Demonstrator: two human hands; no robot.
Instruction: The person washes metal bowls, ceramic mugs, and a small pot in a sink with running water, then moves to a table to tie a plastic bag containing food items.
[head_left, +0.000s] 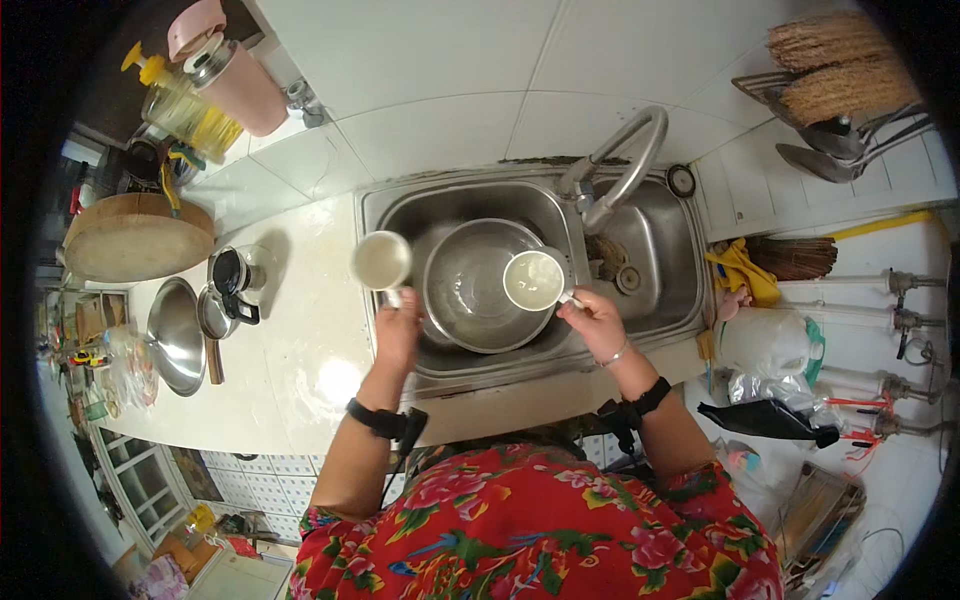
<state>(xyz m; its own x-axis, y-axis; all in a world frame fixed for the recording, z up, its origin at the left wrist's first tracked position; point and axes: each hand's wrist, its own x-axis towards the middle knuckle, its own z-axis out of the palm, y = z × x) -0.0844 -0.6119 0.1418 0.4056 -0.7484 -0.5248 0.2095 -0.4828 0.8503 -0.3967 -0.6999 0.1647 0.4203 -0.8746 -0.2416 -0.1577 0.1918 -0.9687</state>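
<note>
My left hand (400, 330) grips the handle of a white mug (382, 260) over the left rim of the double steel sink (367, 217). By its handle, my right hand (594, 321) holds another white mug (533, 280), which has clear liquid with some bubbles in it. That second mug is above the right part of a round metal basin (465, 330). The basin stands in the left bowl of the sink and seems to hold water. A curved metal faucet (637, 161) rises between the two bowls, its spout low near the divider.
On the left counter are a glass pot with a black lid (231, 274), a metal wok lid (177, 337) and a small pan (215, 319). A thick wooden chopping board (139, 238) stands behind them. Ladles (821, 161) hang at the right; a plastic jug (765, 341) is below.
</note>
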